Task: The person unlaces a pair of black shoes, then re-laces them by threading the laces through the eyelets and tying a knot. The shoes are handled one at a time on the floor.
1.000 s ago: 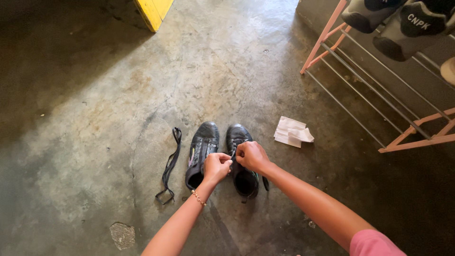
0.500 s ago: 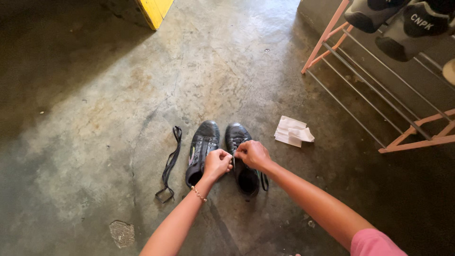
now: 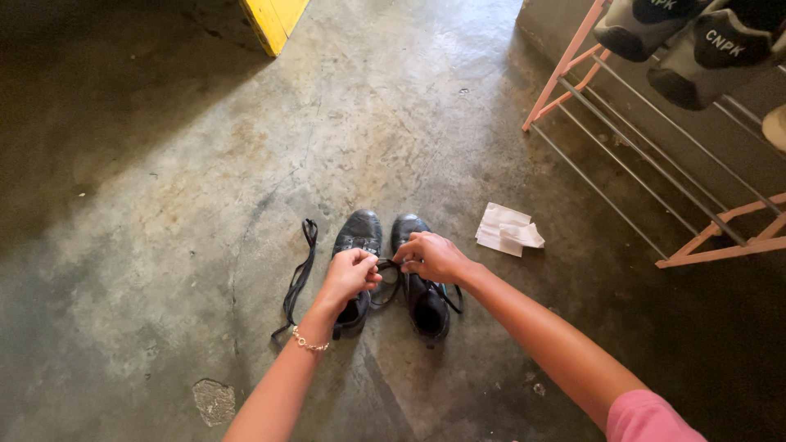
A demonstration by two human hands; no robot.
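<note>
A loose black shoelace lies flat and ribbon-like on the mottled, stained concrete floor, just left of the shoes. The left shoe — scuffed black leather, rounded toe — stands beside its twin. Above it the left hand, a beaded bracelet at the wrist, is clenched around a thin black lace that sags in a loop between both hands. The right hand pinches the lace's other end over the right shoe. Further right, a crumpled white paper lies near a pink-framed shoe rack with slim metal rods — grey shoes rest on top.
</note>
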